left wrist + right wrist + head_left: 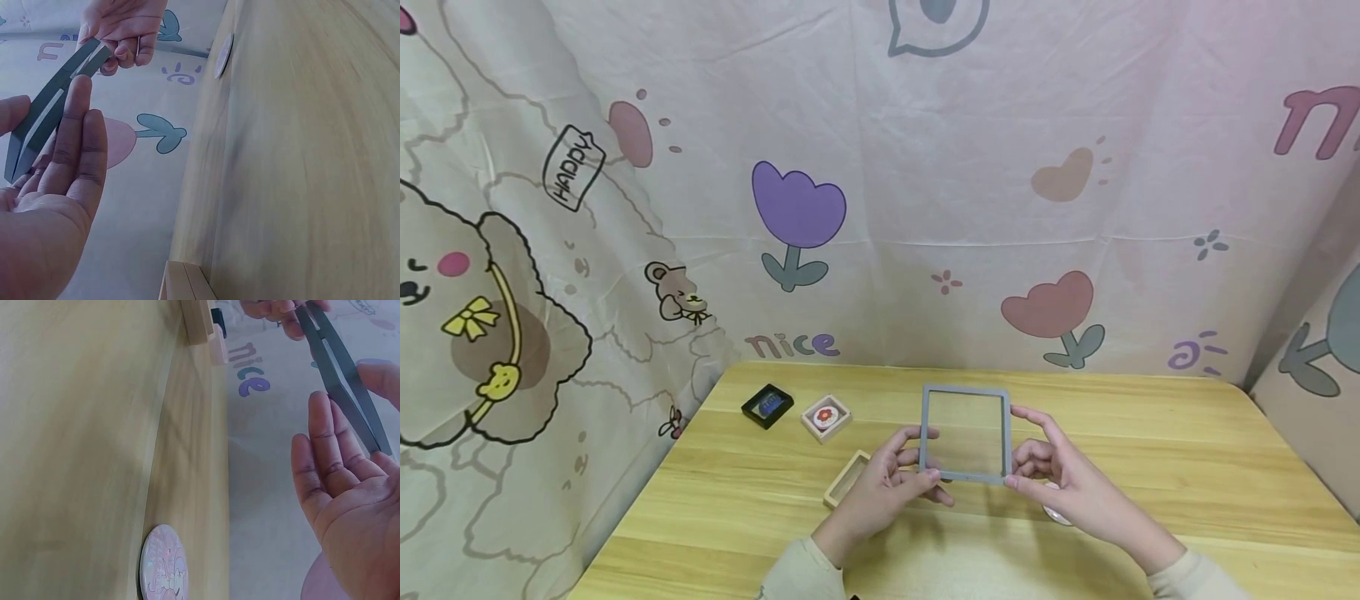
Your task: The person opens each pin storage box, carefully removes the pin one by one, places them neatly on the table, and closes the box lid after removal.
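Observation:
Both hands hold up a square grey display frame with a see-through middle, above the wooden table. My left hand grips its left side, thumb at the lower left corner and fingers behind. On the opposite side my right hand pinches the edge between thumb and index finger. Seen edge-on in the left wrist view, the grey frame has two halves with a narrow wedge-shaped gap between them. That gap also shows in the right wrist view. A round pink printed badge lies on the table, partly hidden under my right hand in the head view.
A light wooden frame lies partly behind my left hand. Farther back on the left sit a small black frame with a blue item inside and a pale pink frame holding a red flower piece. A printed curtain hangs behind the table.

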`<act>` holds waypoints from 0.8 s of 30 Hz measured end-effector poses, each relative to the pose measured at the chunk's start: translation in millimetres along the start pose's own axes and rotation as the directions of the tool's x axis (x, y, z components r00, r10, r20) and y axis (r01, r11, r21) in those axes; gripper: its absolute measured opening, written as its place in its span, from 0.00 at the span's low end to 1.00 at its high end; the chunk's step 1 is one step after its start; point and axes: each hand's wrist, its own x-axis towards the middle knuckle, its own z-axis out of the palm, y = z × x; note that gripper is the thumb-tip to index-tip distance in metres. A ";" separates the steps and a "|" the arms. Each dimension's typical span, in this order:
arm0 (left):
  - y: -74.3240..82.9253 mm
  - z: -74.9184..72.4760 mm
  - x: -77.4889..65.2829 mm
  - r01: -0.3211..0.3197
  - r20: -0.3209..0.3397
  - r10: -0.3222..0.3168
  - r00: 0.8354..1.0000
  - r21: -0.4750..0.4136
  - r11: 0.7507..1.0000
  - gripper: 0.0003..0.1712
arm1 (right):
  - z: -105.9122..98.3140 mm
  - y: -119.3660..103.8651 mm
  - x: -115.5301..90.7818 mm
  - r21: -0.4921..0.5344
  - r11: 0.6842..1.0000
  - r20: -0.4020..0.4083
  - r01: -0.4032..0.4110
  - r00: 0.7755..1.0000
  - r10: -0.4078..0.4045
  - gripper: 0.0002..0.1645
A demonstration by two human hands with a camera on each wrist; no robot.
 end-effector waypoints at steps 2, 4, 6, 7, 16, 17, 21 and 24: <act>-0.3 -0.1 0.0 -0.004 0.005 0.004 1.000 -0.002 1.000 0.33 | 0.4 0.2 -0.3 0.005 1.000 -0.003 0.004 1.000 -0.004 0.48; -0.7 -0.3 0.1 -0.010 0.011 0.010 1.000 -0.004 1.000 0.32 | 0.6 0.2 -0.5 0.011 1.000 -0.003 0.007 1.000 -0.007 0.48; -1.2 -0.6 0.3 -0.016 0.015 0.016 1.000 -0.004 1.000 0.32 | 0.8 0.2 -0.7 0.016 1.000 -0.003 0.009 1.000 -0.009 0.48; -1.5 -0.7 0.4 -0.019 0.017 0.019 1.000 -0.004 1.000 0.32 | 0.9 0.3 -0.7 0.016 1.000 -0.003 0.008 1.000 -0.008 0.48; -2.6 -1.1 0.6 -0.023 0.018 0.023 1.000 0.022 0.999 0.32 | 1.3 1.2 -0.8 0.033 0.999 -0.001 0.009 1.000 -0.009 0.48; -2.6 -1.2 0.5 -0.021 0.019 0.020 1.000 0.026 0.999 0.32 | 1.4 1.2 -0.9 0.035 0.999 0.000 0.008 1.000 -0.008 0.48; -2.8 -2.1 0.7 -0.015 0.020 0.014 1.000 0.042 0.999 0.32 | 1.6 1.8 -0.9 0.036 0.999 0.002 0.008 1.000 -0.008 0.48; -3.5 -2.8 1.0 -0.023 0.023 0.022 0.999 0.050 0.998 0.31 | 1.8 2.2 -0.9 0.033 0.999 0.002 0.006 1.000 -0.006 0.47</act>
